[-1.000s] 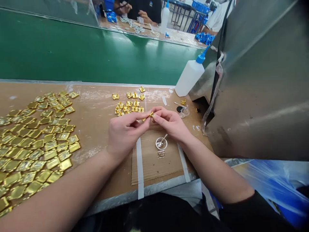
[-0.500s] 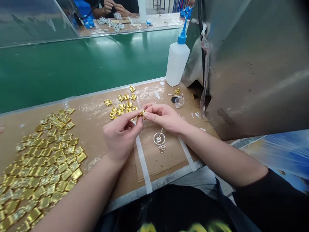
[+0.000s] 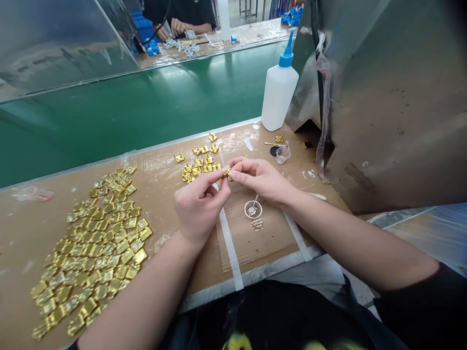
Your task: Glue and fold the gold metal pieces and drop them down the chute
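A small shiny gold piece point(image 3: 226, 172) is pinched between my two hands above the table. My left hand point(image 3: 200, 201) grips it from the left with thumb and forefinger. From the right, my right hand point(image 3: 257, 180) has its fingertips closed on the same piece, hiding most of its shape. Just beyond the hands stands a small group of similar gold pieces point(image 3: 198, 163). Nearer me, a small clear cup point(image 3: 253, 209) holds white stuff and a stick leaning on its rim.
Many gold pieces point(image 3: 98, 243) cover the left of the table. A white bottle with a blue nozzle point(image 3: 279, 92) stands at the back right, beside a metal panel point(image 3: 394, 121). A black lid point(image 3: 275, 151) lies before it. Across the green belt point(image 3: 182, 97), another person works.
The view has swung left, so everything appears further right. Both my hands keep hold of the gold piece. Across the belt, the other person's hands have lowered to their table.
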Demonstrator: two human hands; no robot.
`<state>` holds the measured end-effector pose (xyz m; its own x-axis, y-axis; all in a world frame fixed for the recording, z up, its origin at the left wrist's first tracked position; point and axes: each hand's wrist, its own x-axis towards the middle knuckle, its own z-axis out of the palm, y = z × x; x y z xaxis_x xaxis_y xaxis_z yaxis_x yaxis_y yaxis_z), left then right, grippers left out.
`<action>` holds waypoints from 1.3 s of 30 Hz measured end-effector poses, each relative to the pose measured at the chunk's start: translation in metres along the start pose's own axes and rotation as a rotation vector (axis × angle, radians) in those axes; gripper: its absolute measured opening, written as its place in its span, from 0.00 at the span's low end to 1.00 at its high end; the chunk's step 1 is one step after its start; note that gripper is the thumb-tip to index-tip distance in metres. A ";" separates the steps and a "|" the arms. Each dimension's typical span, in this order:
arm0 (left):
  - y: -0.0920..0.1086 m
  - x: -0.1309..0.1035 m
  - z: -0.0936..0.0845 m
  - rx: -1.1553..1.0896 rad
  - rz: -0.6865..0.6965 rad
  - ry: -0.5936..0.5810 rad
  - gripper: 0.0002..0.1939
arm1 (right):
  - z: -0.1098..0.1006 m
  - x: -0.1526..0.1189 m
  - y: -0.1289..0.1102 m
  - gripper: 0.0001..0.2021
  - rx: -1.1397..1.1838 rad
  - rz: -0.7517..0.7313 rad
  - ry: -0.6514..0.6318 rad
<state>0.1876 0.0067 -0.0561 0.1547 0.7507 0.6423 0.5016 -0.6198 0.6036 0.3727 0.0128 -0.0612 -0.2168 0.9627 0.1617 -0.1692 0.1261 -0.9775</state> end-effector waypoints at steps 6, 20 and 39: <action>-0.001 0.001 -0.001 0.015 -0.005 0.000 0.10 | 0.002 0.000 -0.001 0.22 -0.013 0.019 0.004; -0.001 0.014 0.002 -0.739 -0.613 -0.197 0.13 | -0.006 -0.001 -0.012 0.16 -0.161 -0.102 0.104; -0.005 0.015 -0.007 -1.038 -0.882 -0.428 0.21 | -0.004 -0.009 -0.012 0.10 -0.520 -0.481 -0.021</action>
<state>0.1810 0.0195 -0.0464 0.4597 0.8662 -0.1957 -0.2435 0.3349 0.9103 0.3805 0.0039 -0.0519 -0.2531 0.7672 0.5894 0.2290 0.6394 -0.7340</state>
